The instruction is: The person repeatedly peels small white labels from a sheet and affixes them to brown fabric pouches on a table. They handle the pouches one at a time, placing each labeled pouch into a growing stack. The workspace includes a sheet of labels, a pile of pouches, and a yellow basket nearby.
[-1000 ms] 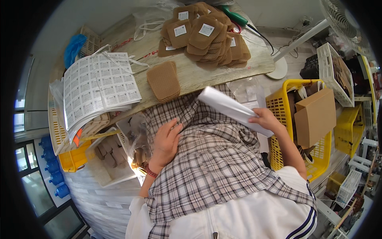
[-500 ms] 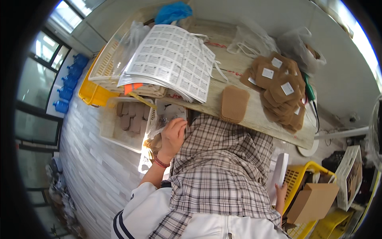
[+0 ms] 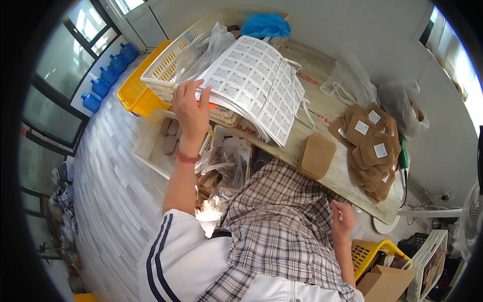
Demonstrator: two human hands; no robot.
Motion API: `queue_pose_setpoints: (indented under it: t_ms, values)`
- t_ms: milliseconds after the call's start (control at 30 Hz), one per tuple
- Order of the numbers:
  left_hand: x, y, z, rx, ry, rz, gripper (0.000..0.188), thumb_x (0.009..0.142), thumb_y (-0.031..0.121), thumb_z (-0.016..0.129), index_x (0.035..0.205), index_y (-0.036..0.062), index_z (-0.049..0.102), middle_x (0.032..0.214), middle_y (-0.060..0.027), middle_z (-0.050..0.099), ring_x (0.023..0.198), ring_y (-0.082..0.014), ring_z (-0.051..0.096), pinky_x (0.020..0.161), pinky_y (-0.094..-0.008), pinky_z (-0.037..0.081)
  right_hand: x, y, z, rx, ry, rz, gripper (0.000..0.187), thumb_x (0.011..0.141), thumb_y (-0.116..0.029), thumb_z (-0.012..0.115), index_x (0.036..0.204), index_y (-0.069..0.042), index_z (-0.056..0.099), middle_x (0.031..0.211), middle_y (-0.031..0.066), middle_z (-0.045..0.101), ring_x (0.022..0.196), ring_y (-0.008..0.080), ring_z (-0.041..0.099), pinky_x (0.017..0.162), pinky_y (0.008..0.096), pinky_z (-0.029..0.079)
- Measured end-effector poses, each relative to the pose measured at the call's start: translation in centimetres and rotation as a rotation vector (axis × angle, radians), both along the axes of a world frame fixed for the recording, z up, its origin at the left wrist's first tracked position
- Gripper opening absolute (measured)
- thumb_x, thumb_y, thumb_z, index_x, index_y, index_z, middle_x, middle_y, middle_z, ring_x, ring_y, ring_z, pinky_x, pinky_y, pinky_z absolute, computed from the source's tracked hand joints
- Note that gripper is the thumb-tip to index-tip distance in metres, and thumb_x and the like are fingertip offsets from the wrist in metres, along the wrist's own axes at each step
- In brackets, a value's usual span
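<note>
"Where is your left hand?"

"My left hand (image 3: 191, 111) is raised at the near left corner of a thick stack of label sheets (image 3: 254, 83). My palm faces down, with the thumb a little apart from the fingertips, right by the paper's edge. I cannot tell whether they pinch any paper. A red bracelet (image 3: 187, 157) circles that wrist."

"And where does the stack sit?"

"At the left end of a wooden table (image 3: 347, 190), beside a white slotted basket (image 3: 152, 78) and partly over it. The sheets are white, covered in rows of small printed labels, and their near edge curves down. A white strap (image 3: 272, 86) runs across them. Behind lies a crumpled blue plastic bag (image 3: 265, 25)."

"What about your right hand?"

"My right hand (image 3: 343, 221) is low, in front of the table edge, next to my plaid apron (image 3: 287, 234). Its fingers curl loosely inward; I cannot tell whether they hold anything."

"What else is near?"

"On the table, to the right of the sheets, is a neat pile of brown textured pads (image 3: 318, 156). Farther right is a looser heap of labelled brown pieces (image 3: 375, 151). A yellow basket (image 3: 360, 257) stands on the floor near my right forearm."
</note>
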State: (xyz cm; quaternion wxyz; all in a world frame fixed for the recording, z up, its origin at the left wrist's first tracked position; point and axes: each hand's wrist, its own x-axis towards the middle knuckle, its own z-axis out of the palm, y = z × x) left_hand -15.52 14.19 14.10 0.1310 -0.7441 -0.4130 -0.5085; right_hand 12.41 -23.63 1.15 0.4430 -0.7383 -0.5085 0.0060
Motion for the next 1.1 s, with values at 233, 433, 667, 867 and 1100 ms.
queue_pose_setpoints:
  t_ms: [233,433,667,867,1100]
  values:
    - [-0.7,6.3,3.7,-0.643,0.256,0.062,0.058,0.072,0.047,0.085,0.099,0.0014,0.061,0.097,-0.0161,0.067,0.094,-0.0306,0.064,0.086,-0.0385,0.046,-4.5,11.9,3.7,0.052,-0.086,0.414,0.014,0.081,-0.001,0.074,0.093,-0.007,0.072,0.084,0.0096,0.069,0.077,0.0287,0.067,0.068,0.0372,0.054]
    - [-1.6,10.5,2.8,-0.946,0.016,-0.148,0.049,0.071,0.033,0.088,0.096,0.0020,0.060,0.089,-0.0124,0.066,0.084,-0.0221,0.063,0.074,-0.0337,0.049,-6.0,13.7,2.1,0.045,-0.038,0.482,0.011,0.082,-0.004,0.074,0.092,-0.006,0.072,0.080,0.0085,0.067,0.074,0.0280,0.067,0.065,0.0369,0.054]
    - [-2.2,12.6,1.9,-0.928,-0.187,-0.115,0.030,0.080,0.021,0.079,0.098,0.0010,0.065,0.087,-0.0110,0.068,0.080,-0.0205,0.063,0.073,-0.0350,0.049,-5.9,11.6,0.1,-0.057,0.009,0.475,0.010,0.083,-0.005,0.074,0.093,-0.007,0.072,0.079,0.0082,0.067,0.072,0.0270,0.066,0.063,0.0360,0.053]
    - [-4.3,15.7,4.3,-0.482,-0.126,0.118,0.023,0.088,0.015,0.070,0.106,0.0004,0.066,0.096,-0.0124,0.072,0.089,-0.0227,0.068,0.081,-0.0362,0.051,-5.8,10.9,0.3,-0.073,0.023,0.452,0.010,0.083,-0.006,0.074,0.093,-0.007,0.072,0.079,0.0082,0.067,0.072,0.0271,0.066,0.062,0.0361,0.053]
    - [-9.5,13.6,9.5,-0.266,-0.746,-0.501,0.029,0.095,0.004,0.063,0.124,-0.0031,0.063,0.112,-0.0118,0.071,0.101,-0.0163,0.067,0.091,-0.0284,0.052,-5.2,11.1,1.1,-0.064,0.181,0.419,0.010,0.085,-0.005,0.074,0.096,-0.005,0.072,0.083,0.0099,0.067,0.074,0.0254,0.067,0.065,0.0337,0.054]
